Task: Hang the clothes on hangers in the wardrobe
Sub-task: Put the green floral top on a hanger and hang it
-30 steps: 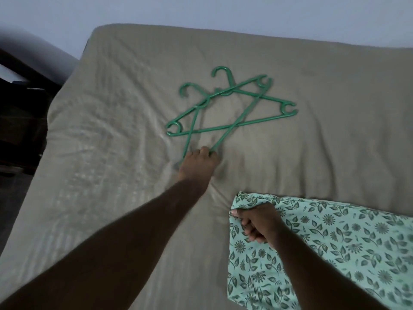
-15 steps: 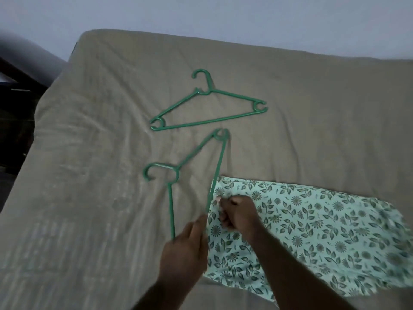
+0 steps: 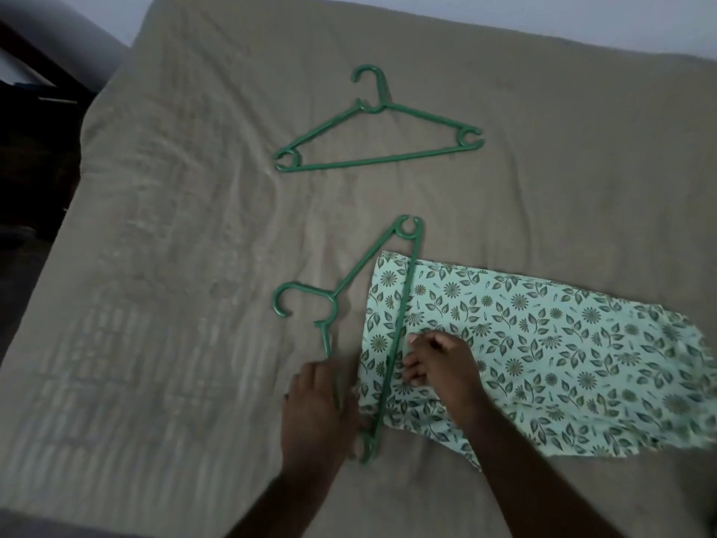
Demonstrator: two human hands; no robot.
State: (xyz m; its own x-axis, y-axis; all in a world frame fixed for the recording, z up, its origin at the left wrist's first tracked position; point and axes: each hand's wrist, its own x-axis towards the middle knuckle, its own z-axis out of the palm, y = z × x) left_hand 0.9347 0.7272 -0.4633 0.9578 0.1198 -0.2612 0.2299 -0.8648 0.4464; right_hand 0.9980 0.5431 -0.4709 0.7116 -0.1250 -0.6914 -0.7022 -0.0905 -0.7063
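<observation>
A green plastic hanger (image 3: pixel 399 316) lies on the bed with its hook pointing left and its long bar across the left edge of a pale green floral cloth (image 3: pixel 543 343). My left hand (image 3: pixel 318 409) grips this hanger at its near end. My right hand (image 3: pixel 438 363) pinches the cloth just right of the bar, fingers curled into the fabric. A second green hanger (image 3: pixel 372 157) lies flat farther up the bed, untouched.
The bed (image 3: pixel 174 304) is covered by a wrinkled beige sheet. Dark furniture (image 3: pixel 31 149) stands past its left edge. A pale wall (image 3: pixel 543 17) runs behind the far edge.
My left hand pulled one hanger off the other and drew it toward me, onto the cloth's left edge. My right hand kept its hold on the cloth. The second hanger stayed behind.
</observation>
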